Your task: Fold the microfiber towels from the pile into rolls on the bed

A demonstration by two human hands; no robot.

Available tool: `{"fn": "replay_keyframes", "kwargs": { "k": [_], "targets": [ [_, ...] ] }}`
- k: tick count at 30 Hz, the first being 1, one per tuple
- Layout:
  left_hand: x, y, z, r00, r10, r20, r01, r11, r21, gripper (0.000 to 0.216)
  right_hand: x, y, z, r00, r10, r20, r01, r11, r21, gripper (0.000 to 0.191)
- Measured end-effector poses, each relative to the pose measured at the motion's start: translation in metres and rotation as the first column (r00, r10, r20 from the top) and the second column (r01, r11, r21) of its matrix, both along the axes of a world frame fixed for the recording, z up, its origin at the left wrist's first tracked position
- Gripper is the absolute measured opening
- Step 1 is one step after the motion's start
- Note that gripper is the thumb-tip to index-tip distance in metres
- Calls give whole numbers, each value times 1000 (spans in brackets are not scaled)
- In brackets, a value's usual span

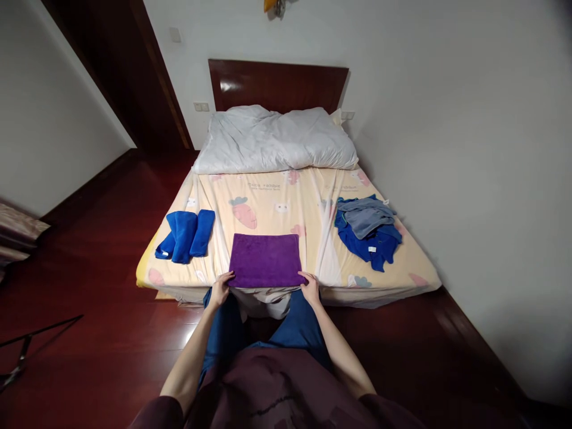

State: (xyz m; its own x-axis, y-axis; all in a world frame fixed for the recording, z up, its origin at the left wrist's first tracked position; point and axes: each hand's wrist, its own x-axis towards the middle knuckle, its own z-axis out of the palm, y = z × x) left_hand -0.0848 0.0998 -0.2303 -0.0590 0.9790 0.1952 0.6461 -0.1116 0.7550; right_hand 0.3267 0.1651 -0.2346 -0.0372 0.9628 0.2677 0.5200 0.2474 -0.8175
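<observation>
Hands apart on purple cloth

Purple cloth is looking matt and softly napped. Blue cloths are appearing similarly matt, soft. Bedsheet is reading as thin printed fabric, wrinkled; quilt is showing creased, faintly sheened cloth. Headboard and floor are gleaming: dark, glossy, wood-like.

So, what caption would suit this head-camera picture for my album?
Left hand and right hand hold the near corners of a flat, rectangular purple cloth on a cream, carrot-patterned bedsheet.
</observation>
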Motion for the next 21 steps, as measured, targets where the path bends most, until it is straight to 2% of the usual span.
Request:
{"fn": "replay_keyframes", "kwargs": {
  "k": [5, 10, 13, 16, 17, 21],
  "targets": [
    [-2, 5, 1, 997, 74, 20, -74, 997, -1, 39, 5, 6, -7, 998, 17, -57, -18, 1000, -22, 57],
    [-3, 7, 4, 992, 112, 58, -111, 994, -20, 36, 5, 9, -8, 998, -15, -65, 11, 998, -67, 55],
    [-2, 8, 8, 981, 155, 119, -149, 987, -59, 31, 4, 10, -5, 996, -17, -83, 10, 996, -87, 43],
    [0, 11, 10, 956, 243, 164, -230, 968, -96, 34, 3, 12, -1, 994, -57, -89, 48, 994, -99, 17],
    [1, 12, 10, 947, 275, 167, -260, 960, -104, 37, 2, 13, 0, 993, -74, -86, 65, 993, -103, 18],
    [2, 17, 10, 911, 374, 174, -357, 926, -121, 49, -1, 16, 4, 990, -121, -78, 112, 987, -111, 45]
  ]
}}
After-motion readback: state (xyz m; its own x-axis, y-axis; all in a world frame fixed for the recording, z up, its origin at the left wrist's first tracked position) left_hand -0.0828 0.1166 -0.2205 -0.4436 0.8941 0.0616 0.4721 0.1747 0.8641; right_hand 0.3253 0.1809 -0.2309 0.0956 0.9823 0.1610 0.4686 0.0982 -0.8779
